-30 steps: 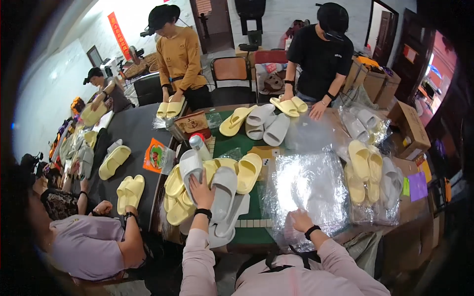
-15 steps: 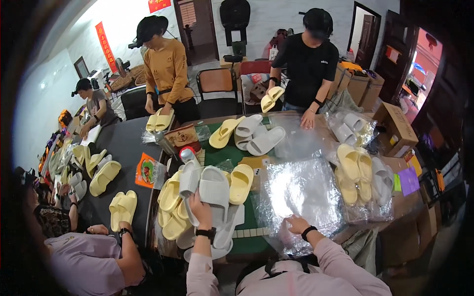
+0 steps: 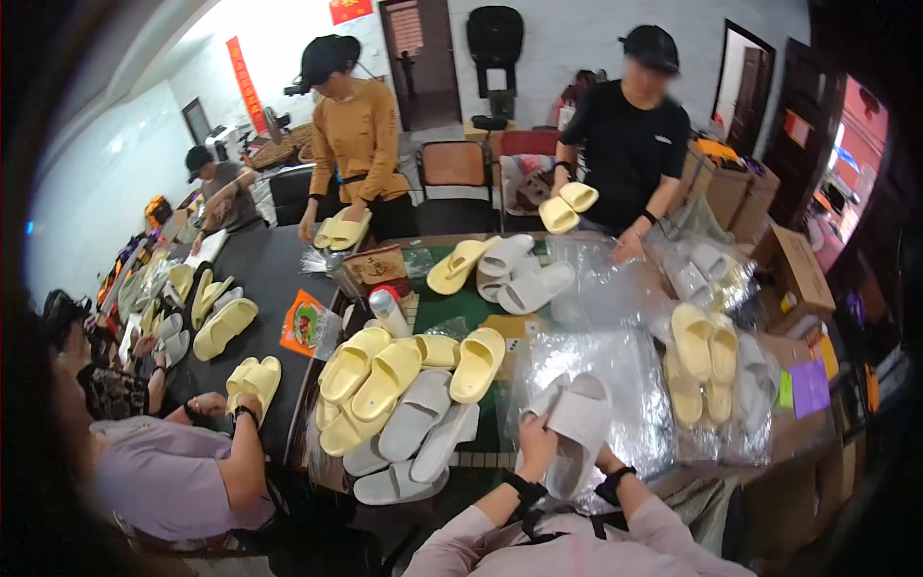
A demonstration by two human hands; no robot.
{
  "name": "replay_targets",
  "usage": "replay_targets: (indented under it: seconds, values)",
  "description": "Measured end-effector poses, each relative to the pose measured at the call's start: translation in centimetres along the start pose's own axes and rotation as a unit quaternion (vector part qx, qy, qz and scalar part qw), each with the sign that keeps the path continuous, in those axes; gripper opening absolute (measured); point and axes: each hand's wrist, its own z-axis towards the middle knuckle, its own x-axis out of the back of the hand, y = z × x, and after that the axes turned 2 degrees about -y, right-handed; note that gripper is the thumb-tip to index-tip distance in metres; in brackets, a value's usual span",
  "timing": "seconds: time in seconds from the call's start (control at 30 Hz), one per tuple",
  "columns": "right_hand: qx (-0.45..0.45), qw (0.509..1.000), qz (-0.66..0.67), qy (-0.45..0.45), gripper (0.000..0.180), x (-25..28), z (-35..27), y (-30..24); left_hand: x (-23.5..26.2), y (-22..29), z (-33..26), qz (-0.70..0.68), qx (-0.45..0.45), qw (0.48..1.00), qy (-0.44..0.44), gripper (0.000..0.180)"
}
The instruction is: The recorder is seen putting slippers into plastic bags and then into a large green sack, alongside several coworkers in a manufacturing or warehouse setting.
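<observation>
A pair of grey slippers point(image 3: 581, 415) is held over the clear plastic bags point(image 3: 630, 385) in front of me. My left hand point(image 3: 536, 446) grips the pair from its left side, fingers closed round the edge. Close against the pair's right edge is my right hand point(image 3: 608, 462); its fingers are hidden behind the slipper. To the left lies a pile of yellow slippers point(image 3: 389, 377), with loose grey slippers point(image 3: 415, 415) at its near side.
Bagged yellow slippers point(image 3: 692, 346) lie to the right, beside a cardboard box point(image 3: 790, 274). A white bottle point(image 3: 387, 310) stands behind the pile. Across the table, a person in black point(image 3: 625, 144) holds yellow slippers; co-workers at the left handle yellow slippers point(image 3: 255, 385) too.
My left hand has lifted a grey slipper pair off the pile and carried it right, over the plastic bags. My right hand has moved from the bags to the pair's edge.
</observation>
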Motion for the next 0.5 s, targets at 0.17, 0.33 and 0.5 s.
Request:
replay_targets:
  seconds: [0.17, 0.33, 0.5]
  values:
    - [-0.163, 0.890, 0.407, 0.126, 0.056, 2.6, -4.0, 2.1, -5.0, -0.6, -1.3, 0.027, 0.031, 0.999, -0.018, 0.027]
    - [-0.296, 0.764, 0.531, 0.217, 0.044, 4.7, -4.7, -3.5, -7.2, -1.9, -2.5, 0.017, 0.042, 0.995, -0.084, 0.052]
    - [-0.276, 0.889, 0.304, 0.202, 0.045, 5.1, -5.5, 0.5, -7.5, -3.1, -6.7, 0.173, 0.050, 0.943, -0.281, 0.080]
